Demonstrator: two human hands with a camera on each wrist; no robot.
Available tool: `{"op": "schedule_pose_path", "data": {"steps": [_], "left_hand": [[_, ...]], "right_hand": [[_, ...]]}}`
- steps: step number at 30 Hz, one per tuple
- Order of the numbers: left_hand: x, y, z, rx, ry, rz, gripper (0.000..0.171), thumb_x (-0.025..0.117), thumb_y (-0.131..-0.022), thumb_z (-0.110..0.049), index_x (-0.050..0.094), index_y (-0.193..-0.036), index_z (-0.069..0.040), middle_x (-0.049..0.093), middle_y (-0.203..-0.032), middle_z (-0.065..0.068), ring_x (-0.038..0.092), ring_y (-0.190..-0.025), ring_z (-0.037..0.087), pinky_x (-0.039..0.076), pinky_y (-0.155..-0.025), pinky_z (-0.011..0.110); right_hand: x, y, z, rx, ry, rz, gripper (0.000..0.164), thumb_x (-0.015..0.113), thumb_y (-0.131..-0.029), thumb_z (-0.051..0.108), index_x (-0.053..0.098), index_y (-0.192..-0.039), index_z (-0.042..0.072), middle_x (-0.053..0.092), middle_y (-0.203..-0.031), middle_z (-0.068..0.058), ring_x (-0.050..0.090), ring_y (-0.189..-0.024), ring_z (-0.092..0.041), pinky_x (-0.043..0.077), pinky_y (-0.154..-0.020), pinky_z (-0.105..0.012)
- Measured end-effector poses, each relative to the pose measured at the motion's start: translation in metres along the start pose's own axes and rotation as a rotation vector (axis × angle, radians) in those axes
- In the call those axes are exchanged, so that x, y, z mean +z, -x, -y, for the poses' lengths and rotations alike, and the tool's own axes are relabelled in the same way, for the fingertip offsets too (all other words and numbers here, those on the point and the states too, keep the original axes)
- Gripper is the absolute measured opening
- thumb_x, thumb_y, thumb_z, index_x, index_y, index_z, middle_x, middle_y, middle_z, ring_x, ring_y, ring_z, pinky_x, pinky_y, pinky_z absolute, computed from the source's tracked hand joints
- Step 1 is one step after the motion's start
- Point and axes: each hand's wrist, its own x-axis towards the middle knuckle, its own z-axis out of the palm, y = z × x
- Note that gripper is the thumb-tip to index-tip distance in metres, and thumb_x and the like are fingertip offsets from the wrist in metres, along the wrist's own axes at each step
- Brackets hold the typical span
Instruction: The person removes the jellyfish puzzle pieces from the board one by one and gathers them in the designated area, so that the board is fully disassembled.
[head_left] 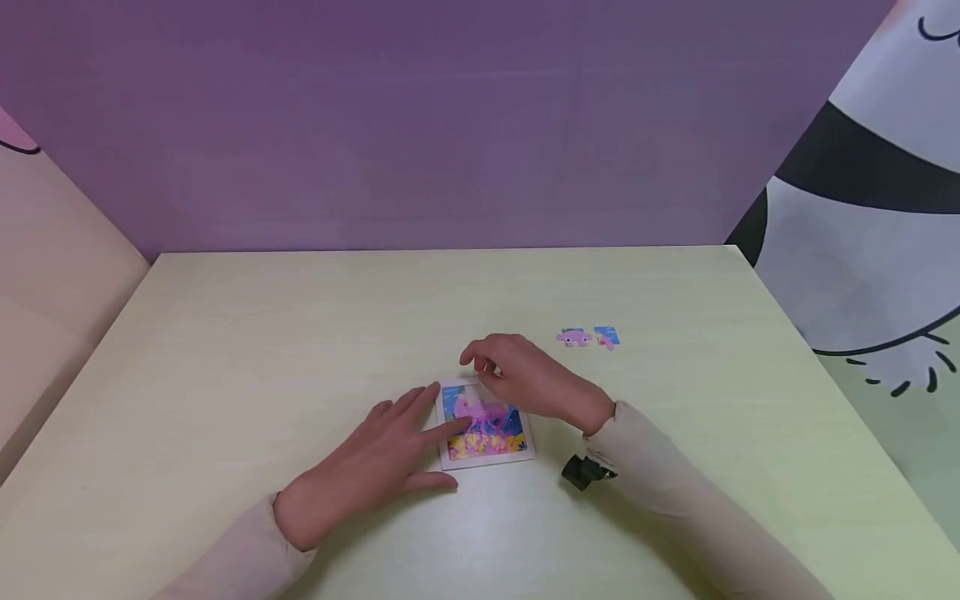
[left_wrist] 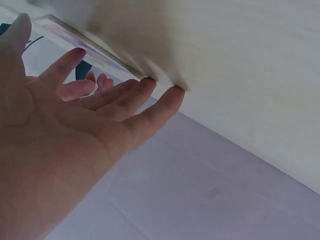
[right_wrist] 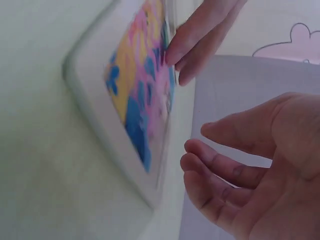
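A small white-framed jigsaw puzzle (head_left: 491, 462) lies on the table, its picture showing pink tentacles, blue water and a yellow bottom. Pale bare backing shows in the upper part of the picture. My left hand (head_left: 375, 454) reaches over from the left with fingers spread; its index fingertip rests on the picture, and other fingertips are at the frame's left side. Above the far right part of the puzzle, my right hand (head_left: 528, 375) hovers with loosely bent fingers. In the right wrist view, nothing sits between the right thumb and fingertips (right_wrist: 192, 162).
Two loose puzzle pieces lie beyond the right hand: a pink one with eyes (head_left: 573, 337) and a blue-and-pink one (head_left: 607, 337). A black device (head_left: 585, 472) is attached at the right wrist. A purple wall (head_left: 450, 150) rises behind the table's far edge.
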Motion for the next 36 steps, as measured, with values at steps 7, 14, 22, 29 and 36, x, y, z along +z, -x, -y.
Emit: {"op": "schedule_pose_path", "data": {"steps": [7,14,22,29,36], "left_hand": [[0.003,-0.002,-0.003,0.026,-0.046,-0.037,0.064,0.062,-0.09,-0.06,0.053,-0.146,-0.028,0.041,-0.15,0.025,0.042,-0.136,0.039,0.043,-0.096,0.062],[0.005,0.0,-0.004,0.041,-0.089,-0.075,0.064,0.065,-0.089,-0.058,0.054,-0.145,-0.028,0.043,-0.148,0.026,0.044,-0.133,0.04,0.045,-0.092,0.059],[0.004,-0.002,-0.002,0.045,-0.119,-0.082,0.063,0.066,-0.089,-0.058,0.054,-0.145,-0.031,0.044,-0.148,0.024,0.045,-0.133,0.037,0.046,-0.09,0.054],[0.004,-0.001,-0.003,0.051,-0.112,-0.086,0.062,0.067,-0.089,-0.056,0.055,-0.144,-0.03,0.044,-0.148,0.025,0.045,-0.132,0.038,0.047,-0.09,0.056],[0.004,-0.002,-0.003,0.048,-0.11,-0.083,0.062,0.065,-0.09,-0.056,0.055,-0.144,-0.029,0.044,-0.148,0.025,0.045,-0.133,0.039,0.046,-0.092,0.057]], "right_hand": [[0.012,0.003,0.007,0.021,0.104,0.079,0.032,0.067,-0.094,0.013,0.067,-0.126,0.006,0.06,-0.113,-0.004,0.051,-0.109,-0.02,0.047,-0.092,-0.035],[0.019,0.005,0.016,0.002,0.095,0.075,0.025,0.066,-0.095,0.012,0.07,-0.119,0.006,0.063,-0.096,0.002,0.052,-0.097,-0.017,0.047,-0.087,-0.033],[0.022,0.004,0.022,0.013,0.081,0.062,0.025,0.065,-0.093,0.006,0.068,-0.118,0.005,0.063,-0.083,0.007,0.053,-0.091,-0.014,0.048,-0.083,-0.032],[0.024,0.004,0.022,0.014,0.121,0.049,0.018,0.065,-0.094,0.008,0.069,-0.111,0.005,0.058,-0.082,0.005,0.051,-0.087,-0.015,0.047,-0.079,-0.03],[0.023,0.007,0.022,0.019,0.139,0.027,0.023,0.065,-0.094,0.009,0.071,-0.116,0.005,0.06,-0.089,0.002,0.051,-0.094,-0.018,0.047,-0.081,-0.03]]}}
